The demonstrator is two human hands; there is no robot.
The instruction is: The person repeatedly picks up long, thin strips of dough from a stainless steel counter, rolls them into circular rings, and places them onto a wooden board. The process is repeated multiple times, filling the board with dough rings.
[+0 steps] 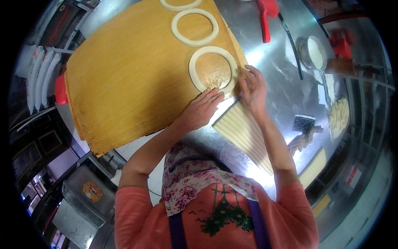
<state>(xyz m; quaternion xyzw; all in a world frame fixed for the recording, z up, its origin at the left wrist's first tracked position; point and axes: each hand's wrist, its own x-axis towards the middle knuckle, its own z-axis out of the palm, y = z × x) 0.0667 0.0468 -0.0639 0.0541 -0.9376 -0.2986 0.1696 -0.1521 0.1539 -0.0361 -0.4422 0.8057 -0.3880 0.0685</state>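
Note:
A pale dough ring (212, 51) lies at the right edge of a yellow wooden board (124, 83); two more rings (195, 41) lie farther up. My left hand (203, 107) rests with outstretched fingers on the nearest ring's lower left part. My right hand (253, 89) is beside that ring's right side, fingers curled at the board's edge; whether it grips anything is hidden. Just below, pale dough strips (244, 137) lie in a row on the steel table (282, 91).
At the right are a red brush (267, 16), dark rod (292, 45), white-filled pan (315, 53), scraper (303, 122), cloth (302, 143), dough pile (338, 116) and pale slab (313, 166). At left are white sacks (39, 79) and a metal container (83, 216) below.

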